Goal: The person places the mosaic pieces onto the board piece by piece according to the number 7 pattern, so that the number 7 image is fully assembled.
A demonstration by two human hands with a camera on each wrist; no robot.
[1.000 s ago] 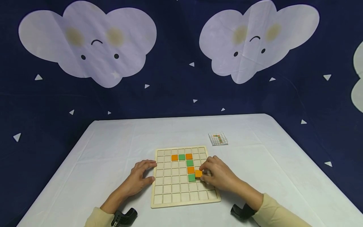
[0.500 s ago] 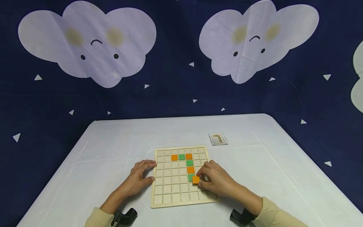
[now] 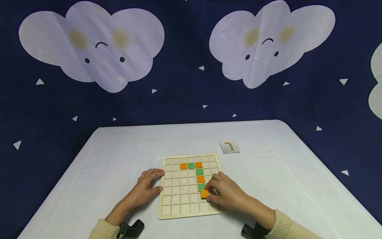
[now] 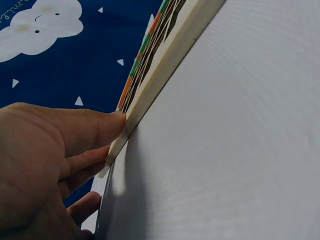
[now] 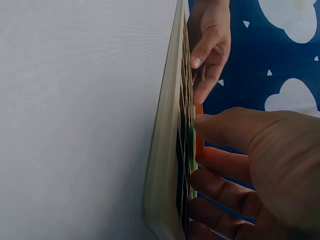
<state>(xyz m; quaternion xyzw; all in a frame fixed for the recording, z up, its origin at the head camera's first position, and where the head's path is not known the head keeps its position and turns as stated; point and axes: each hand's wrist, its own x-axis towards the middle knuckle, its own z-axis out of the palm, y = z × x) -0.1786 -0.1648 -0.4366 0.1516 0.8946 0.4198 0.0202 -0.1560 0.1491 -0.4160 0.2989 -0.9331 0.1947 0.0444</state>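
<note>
A wooden grid board lies on the white table, seen edge-on in both wrist views. My right hand pinches an orange square tile between thumb and fingers. That tile is over a cell just below the lowest green tile, overlapping its near edge in the head view. Other orange and green tiles alternate in a bent line on the board. At the left edge my left hand rests with thumb and fingertips touching the board's rim, fingers spread.
A small printed card with a coloured grid pattern lies beyond the board's upper right corner. The white-covered table extends around the board. Behind it hangs a dark blue cloth with clouds and triangles.
My right hand has carried the orange tile toward me and slightly left, from beside the lowest green tile to just below it. The left hand has stayed put.
</note>
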